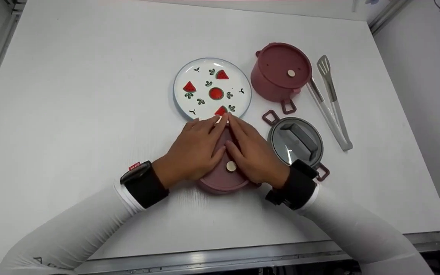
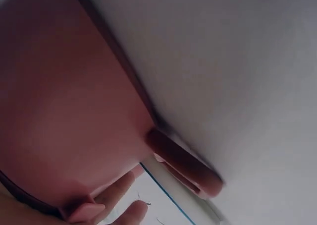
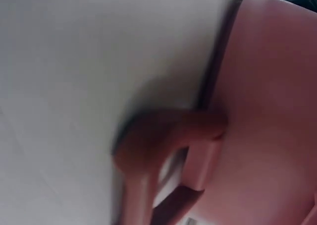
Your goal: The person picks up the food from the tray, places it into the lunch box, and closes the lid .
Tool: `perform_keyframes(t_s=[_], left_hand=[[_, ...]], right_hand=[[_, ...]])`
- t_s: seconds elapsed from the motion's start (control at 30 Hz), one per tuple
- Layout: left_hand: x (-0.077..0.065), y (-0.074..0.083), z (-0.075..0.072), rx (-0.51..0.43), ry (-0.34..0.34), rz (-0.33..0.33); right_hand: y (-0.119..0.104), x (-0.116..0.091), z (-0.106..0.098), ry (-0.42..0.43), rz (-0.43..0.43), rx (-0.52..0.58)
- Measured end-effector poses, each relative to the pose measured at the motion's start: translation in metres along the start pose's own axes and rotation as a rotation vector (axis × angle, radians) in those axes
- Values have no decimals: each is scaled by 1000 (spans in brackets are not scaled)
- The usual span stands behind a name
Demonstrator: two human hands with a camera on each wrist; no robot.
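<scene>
A dusty-red lidded pot [image 1: 220,182] stands in front of me, a pale round knob [image 1: 231,166] showing on its lid. My left hand [image 1: 193,149] lies over the left part of the lid, fingers extended. From the other side my right hand [image 1: 256,154] rests on it, fingers also straight. The fingertips of both meet near the far rim and hide much of the lid. The left wrist view shows the pot's smooth wall [image 2: 74,96], a loop handle [image 2: 185,163] and a small tab [image 2: 86,211]. Another loop handle [image 3: 143,145] appears in the right wrist view.
Beyond the hands lies a white plate [image 1: 201,76] with watermelon pictures. A taller red pot [image 1: 266,84] with a lid stands to its right. Nearer is a pot with a grey transparent lid [image 1: 285,143], close to my right wrist. Metal tongs [image 1: 330,110] lie farther right.
</scene>
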State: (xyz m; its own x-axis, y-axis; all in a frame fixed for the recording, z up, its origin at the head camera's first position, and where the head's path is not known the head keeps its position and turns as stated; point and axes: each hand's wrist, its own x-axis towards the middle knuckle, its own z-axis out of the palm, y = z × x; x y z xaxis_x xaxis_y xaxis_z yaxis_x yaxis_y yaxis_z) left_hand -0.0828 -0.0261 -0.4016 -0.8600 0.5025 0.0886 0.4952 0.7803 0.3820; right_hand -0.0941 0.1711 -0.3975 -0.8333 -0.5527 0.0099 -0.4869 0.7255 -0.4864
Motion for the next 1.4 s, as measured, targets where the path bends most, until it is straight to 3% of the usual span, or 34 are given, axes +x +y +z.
perform_keyframes(t_s=[0.23,0.43,0.73,0.93,1.13,1.4], left_hand=[[-3,-1,-1,23,-17,17],[-6,-4,-3,15,-10,23],[-8,0,-1,15,87,38],[-11,0,4,11,126,51],[-8,0,5,-18,50,29],[1,1,-5,48,-66,36]], right_hand=[[-6,0,2,-41,-5,-75],[-10,2,0,-74,21,-58],[-9,-1,0,28,-1,-74],[-7,-2,3,26,-32,-101],[-4,-2,3,-17,-13,-50],[-3,4,-6,-114,0,-49]])
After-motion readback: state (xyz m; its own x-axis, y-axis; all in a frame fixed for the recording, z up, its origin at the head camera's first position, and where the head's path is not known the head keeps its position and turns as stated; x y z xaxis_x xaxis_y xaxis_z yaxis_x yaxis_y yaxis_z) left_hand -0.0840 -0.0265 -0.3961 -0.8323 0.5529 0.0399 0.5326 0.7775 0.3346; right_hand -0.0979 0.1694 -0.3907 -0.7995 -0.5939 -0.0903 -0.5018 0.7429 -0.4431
